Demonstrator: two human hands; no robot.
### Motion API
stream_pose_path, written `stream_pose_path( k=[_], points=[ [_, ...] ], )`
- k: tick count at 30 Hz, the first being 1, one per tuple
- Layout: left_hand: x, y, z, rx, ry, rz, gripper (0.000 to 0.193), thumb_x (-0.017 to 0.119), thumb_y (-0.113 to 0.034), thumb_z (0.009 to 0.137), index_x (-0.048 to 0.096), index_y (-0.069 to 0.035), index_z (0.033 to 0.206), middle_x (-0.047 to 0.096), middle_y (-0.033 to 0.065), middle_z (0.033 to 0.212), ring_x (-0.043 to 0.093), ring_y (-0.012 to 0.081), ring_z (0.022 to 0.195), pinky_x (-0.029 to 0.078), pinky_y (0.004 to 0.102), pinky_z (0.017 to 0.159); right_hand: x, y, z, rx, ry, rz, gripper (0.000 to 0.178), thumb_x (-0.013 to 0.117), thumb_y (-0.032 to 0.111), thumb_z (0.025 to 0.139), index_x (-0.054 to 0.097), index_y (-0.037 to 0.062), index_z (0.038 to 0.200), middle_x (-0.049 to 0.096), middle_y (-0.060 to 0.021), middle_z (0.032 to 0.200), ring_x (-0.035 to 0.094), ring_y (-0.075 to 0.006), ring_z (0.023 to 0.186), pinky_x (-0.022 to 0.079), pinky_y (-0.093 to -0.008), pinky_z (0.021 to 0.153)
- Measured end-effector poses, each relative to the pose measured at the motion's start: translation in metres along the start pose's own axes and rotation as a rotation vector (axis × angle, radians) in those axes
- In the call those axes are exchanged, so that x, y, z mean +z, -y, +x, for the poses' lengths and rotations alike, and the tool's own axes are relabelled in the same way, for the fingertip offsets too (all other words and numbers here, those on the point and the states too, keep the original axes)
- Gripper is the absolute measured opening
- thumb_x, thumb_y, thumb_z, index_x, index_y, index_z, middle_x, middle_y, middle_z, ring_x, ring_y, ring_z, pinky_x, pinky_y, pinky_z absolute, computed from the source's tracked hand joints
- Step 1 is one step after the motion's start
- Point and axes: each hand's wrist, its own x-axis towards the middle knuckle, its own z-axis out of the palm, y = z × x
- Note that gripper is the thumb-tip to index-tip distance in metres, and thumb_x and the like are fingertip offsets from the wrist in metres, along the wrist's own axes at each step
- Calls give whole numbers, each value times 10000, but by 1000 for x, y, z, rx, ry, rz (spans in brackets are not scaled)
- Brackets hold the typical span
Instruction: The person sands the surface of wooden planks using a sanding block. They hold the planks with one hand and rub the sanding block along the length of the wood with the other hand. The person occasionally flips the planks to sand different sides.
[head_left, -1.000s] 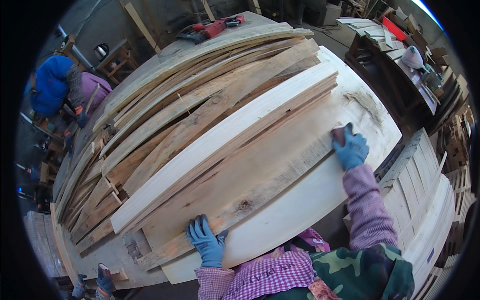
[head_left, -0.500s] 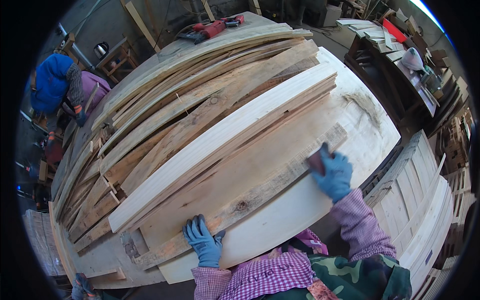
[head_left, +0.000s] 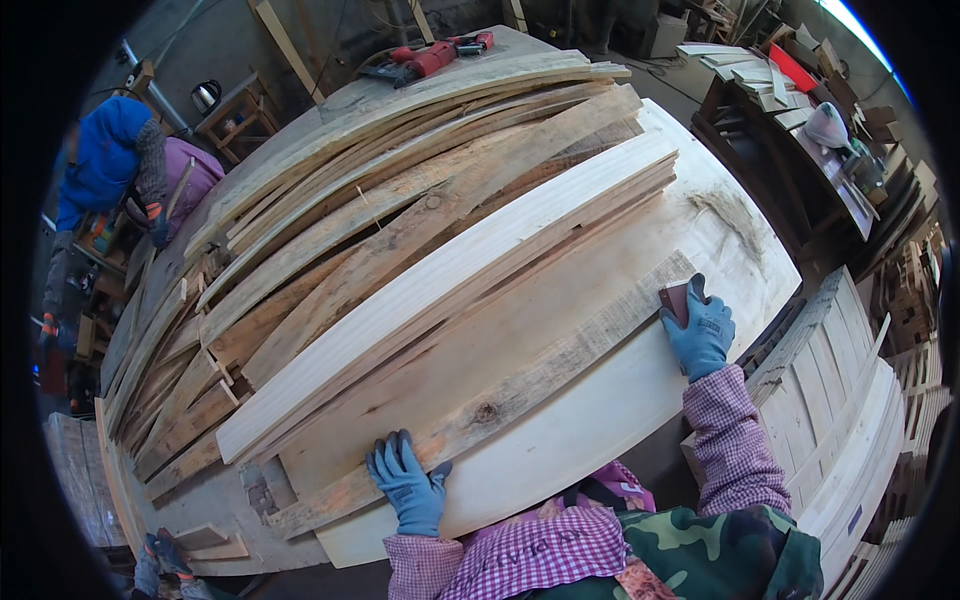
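A rough-sawn plank (head_left: 550, 375) with a dark knot lies slantwise in front of me, on top of a wide pale board (head_left: 560, 445). My left hand (head_left: 408, 485), in a blue-grey work glove, presses flat on the plank's near left part, its fingers spread. Near the plank's far right end, my right hand (head_left: 702, 335) is closed round a dark reddish-brown sanding block (head_left: 675, 300). The block sits at the plank's edge; its underside is hidden.
Behind the plank lies a stack of long boards (head_left: 450, 250). A red power tool (head_left: 430, 60) rests at the table's far end. A person in blue (head_left: 105, 160) bends at the left; another person's gloved hand (head_left: 165, 555) shows lower left. Stacked panels (head_left: 820, 370) stand right.
My right hand has moved right and slightly up along the plank with the sanding block. My left hand stays put. The person in blue has shifted an arm.
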Motion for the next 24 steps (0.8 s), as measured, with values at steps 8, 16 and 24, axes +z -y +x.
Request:
stream_pose_path(
  k=[8, 16, 24],
  points=[
    [0, 2, 4, 0, 24, 16, 921, 791, -396, 731, 366, -41, 1468, 393, 187, 1453, 314, 399, 1377, 169, 587, 1181, -6, 12, 94, 96, 40, 3, 776, 687, 532, 807, 422, 164, 1437, 635, -212, 1107, 618, -374, 1064, 485, -505, 879],
    [5, 2, 2, -16, 3, 15, 974, 829, -416, 674, 383, -40, 1454, 393, 181, 1446, 320, 403, 1361, 171, 605, 1177, 3, -35, 60, 37, 108, 127, 710, 666, 544, 830, 510, 188, 1425, 624, -190, 1116, 594, -358, 1058, 469, -468, 884],
    [3, 3, -1, 0, 37, 29, 977, 833, -404, 674, 375, -37, 1455, 376, 182, 1456, 307, 410, 1364, 161, 619, 1172, 6, -45, 58, -17, 78, 48, 742, 669, 515, 834, 462, 190, 1468, 622, -178, 1102, 580, -347, 1020, 458, -455, 881]
  ],
)
